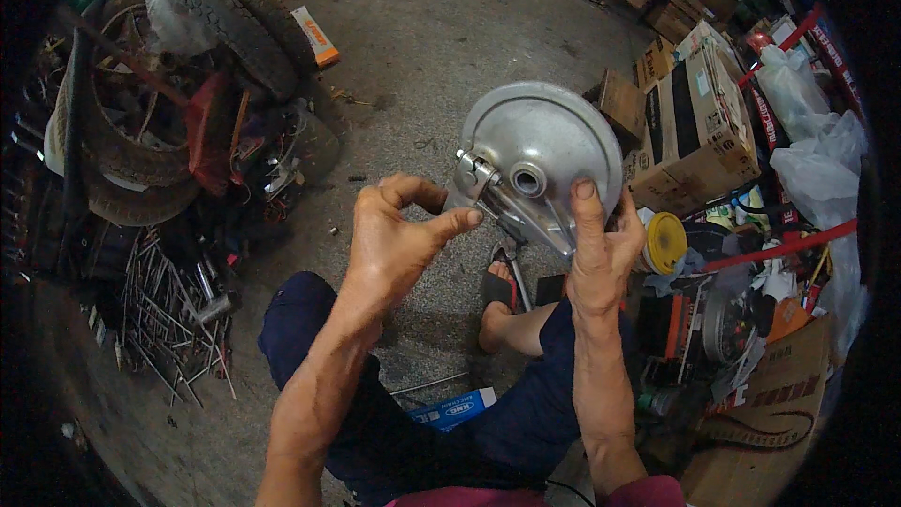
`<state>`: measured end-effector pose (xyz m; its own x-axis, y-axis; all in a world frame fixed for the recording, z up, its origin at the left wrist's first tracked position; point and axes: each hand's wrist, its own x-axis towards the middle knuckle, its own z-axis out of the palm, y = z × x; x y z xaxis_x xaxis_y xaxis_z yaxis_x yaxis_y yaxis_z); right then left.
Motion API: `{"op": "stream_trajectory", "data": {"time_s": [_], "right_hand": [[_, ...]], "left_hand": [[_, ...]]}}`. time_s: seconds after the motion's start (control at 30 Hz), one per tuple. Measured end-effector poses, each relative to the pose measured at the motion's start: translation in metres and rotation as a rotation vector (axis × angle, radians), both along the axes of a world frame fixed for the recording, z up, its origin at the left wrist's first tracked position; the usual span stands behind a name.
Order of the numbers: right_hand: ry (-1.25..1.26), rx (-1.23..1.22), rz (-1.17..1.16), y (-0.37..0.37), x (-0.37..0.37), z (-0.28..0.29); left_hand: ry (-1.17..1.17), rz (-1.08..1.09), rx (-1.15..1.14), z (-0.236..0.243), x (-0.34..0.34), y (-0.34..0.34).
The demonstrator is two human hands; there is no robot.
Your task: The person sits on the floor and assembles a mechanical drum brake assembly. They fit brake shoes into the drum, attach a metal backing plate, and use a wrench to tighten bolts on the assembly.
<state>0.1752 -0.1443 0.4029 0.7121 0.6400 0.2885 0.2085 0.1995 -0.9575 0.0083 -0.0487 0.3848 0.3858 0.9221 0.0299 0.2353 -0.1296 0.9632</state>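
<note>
A round silver drum brake plate [554, 122] is held up in front of me, its domed face with the central hole turned toward me. My right hand [601, 244] grips its lower right edge, thumb on the face and fingers behind. At the plate's left side is a small brake lever [458, 195] with a clamp and bolt [479, 169]. My left hand [399, 235] is closed at this lever, thumb and forefinger on either side of its end. Its other fingers are curled and partly hidden.
Worn tyres [235, 19] and wheels are piled at left, above a heap of thin metal rods [174, 310]. Cardboard boxes [699, 131], a yellow-lidded tub [664, 242] and plastic bags [826, 169] crowd the right. A blue box [455, 408] lies between my legs.
</note>
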Motion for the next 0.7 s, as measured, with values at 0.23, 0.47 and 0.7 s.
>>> {"op": "stream_trajectory", "data": {"time_s": [0.23, 0.47, 0.7], "right_hand": [[0.095, -0.044, 0.035, -0.002, 0.007, -0.003], [0.25, -0.032, 0.008, -0.001, 0.014, -0.008], [0.518, -0.016, -0.044, 0.001, 0.022, -0.004]], "left_hand": [[-0.247, -0.135, -0.512, 0.026, -0.018, 0.005], [-0.44, -0.212, -0.642, 0.014, -0.022, 0.006], [-0.813, -0.266, -0.972, 0.012, -0.021, 0.014]]}}
